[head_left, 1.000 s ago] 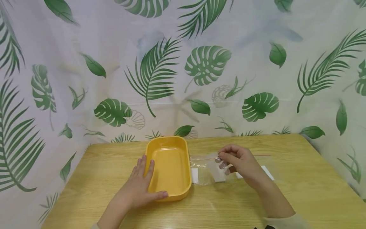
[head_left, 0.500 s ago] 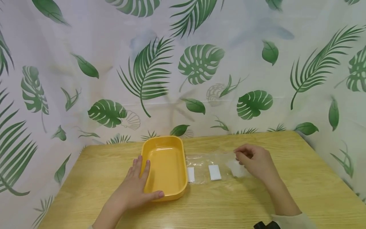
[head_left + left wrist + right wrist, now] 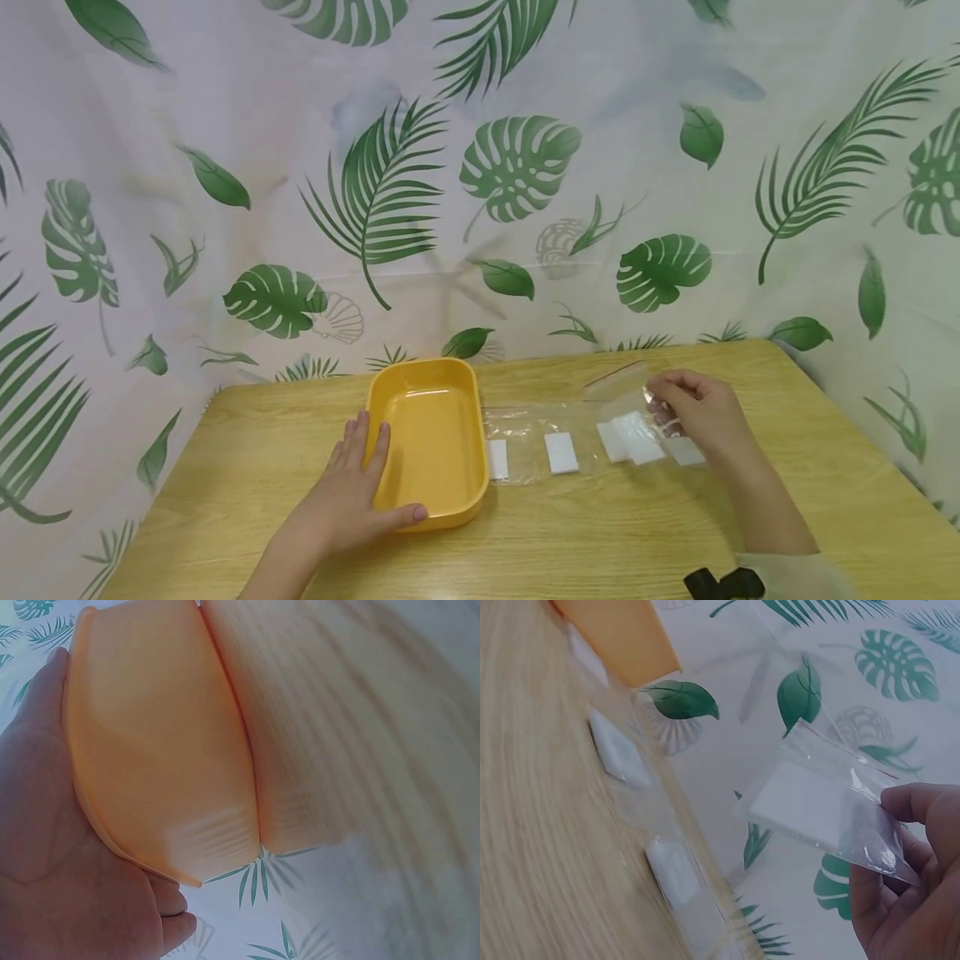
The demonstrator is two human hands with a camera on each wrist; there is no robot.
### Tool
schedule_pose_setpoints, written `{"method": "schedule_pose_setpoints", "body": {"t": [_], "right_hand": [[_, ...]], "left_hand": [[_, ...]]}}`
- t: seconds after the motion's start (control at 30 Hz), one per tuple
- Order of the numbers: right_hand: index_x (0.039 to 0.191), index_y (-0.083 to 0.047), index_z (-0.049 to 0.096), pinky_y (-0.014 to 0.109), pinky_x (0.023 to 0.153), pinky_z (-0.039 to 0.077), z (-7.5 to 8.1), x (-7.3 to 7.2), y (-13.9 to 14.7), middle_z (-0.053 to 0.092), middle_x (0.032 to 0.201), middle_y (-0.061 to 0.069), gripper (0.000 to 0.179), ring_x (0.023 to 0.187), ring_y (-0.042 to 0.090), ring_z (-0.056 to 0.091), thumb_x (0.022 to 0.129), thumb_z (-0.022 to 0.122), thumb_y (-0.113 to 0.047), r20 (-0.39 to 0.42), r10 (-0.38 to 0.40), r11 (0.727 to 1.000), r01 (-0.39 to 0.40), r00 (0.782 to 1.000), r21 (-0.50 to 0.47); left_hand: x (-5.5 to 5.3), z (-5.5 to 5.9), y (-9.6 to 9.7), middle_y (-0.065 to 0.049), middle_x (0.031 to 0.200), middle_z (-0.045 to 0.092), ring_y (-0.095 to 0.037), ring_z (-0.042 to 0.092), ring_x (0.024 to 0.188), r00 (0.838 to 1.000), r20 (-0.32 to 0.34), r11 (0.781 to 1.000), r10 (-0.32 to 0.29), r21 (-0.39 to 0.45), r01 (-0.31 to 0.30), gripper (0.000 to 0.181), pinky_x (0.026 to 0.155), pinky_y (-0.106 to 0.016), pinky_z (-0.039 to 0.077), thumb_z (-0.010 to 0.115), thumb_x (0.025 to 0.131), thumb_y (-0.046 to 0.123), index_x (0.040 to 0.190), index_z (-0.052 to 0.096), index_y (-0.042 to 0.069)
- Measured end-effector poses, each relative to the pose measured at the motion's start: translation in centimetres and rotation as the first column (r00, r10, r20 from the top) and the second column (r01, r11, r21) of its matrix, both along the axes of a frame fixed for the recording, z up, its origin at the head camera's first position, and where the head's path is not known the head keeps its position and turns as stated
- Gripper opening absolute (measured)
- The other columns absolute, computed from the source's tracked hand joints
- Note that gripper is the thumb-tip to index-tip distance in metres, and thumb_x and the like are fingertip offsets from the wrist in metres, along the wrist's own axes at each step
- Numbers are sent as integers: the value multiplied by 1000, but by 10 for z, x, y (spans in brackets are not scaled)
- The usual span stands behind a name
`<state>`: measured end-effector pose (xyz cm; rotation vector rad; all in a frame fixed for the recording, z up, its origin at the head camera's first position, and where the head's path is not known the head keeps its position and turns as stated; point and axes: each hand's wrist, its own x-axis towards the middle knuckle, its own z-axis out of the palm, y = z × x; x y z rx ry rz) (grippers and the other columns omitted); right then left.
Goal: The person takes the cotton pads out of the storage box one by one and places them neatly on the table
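My left hand (image 3: 341, 500) lies with straight, spread fingers along the left rim of a yellow plastic tray (image 3: 427, 442); the left wrist view shows the palm against the tray's side wall (image 3: 157, 742). Over the row of bags to the right, my right hand (image 3: 708, 425) pinches a small clear zip bag (image 3: 802, 799) by one edge, between thumb and fingers. A white flat rectangle shows inside it, and a red line marks its top edge. More such bags lie on the table, among them one bag (image 3: 561, 452) in the middle and another (image 3: 498, 460) against the tray.
The wooden table (image 3: 525, 542) meets a leaf-printed cloth backdrop (image 3: 487, 208) at the back. The flat bags overlap in a line running right from the tray. A black object (image 3: 723, 583) sits at the right sleeve.
My right hand has moved to the right along the bags, and the bag it pinches is now tilted and spread to view. My left hand stays on the tray; the head view shifted slightly.
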<state>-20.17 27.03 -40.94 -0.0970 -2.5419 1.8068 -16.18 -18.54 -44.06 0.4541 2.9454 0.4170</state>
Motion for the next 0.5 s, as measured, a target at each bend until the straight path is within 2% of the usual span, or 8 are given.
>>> {"method": "schedule_pose_setpoints", "body": {"t": [0.17, 0.23, 0.4, 0.5], "right_hand": [[117, -2, 63, 23, 66, 57, 1, 0, 16, 66, 86, -13, 46, 78, 5, 62, 100, 58, -44, 47, -85, 996, 86, 995, -21], [113, -7, 65, 22, 65, 57, 1, 0, 22, 66, 85, -14, 40, 77, 4, 62, 99, 58, -44, 58, -120, 992, 123, 991, -42], [102, -17, 69, 20, 60, 55, -6, -4, 38, 65, 83, -14, 23, 73, 3, 61, 98, 63, -39, 95, -203, 964, 215, 975, -155], [104, -18, 68, 19, 60, 54, -13, -5, 48, 64, 85, -13, 25, 74, 3, 59, 97, 63, -42, 127, -246, 952, 264, 961, -157]], "left_hand": [[1, -1, -1, -20, 165, -13, -39, -7, 153, 1000, -2, 1000, -1, -3, 1, 124, 123, -53, 10, 48, 75, 90, 160, 9, 7], [1, 0, -1, -20, 165, -13, -40, -6, 153, 1000, -3, 1000, -3, 1, 3, 124, 123, -53, 10, 48, 76, 90, 160, 10, 7], [1, 2, -1, -21, 165, -11, -40, -6, 152, 1000, 2, 1000, -8, 13, 8, 123, 123, -54, 10, 48, 76, 89, 160, 11, 7], [1, 1, -1, -20, 165, -13, -40, -7, 152, 1000, 5, 1000, -6, 16, 6, 123, 123, -54, 10, 48, 76, 89, 160, 10, 8]]}}
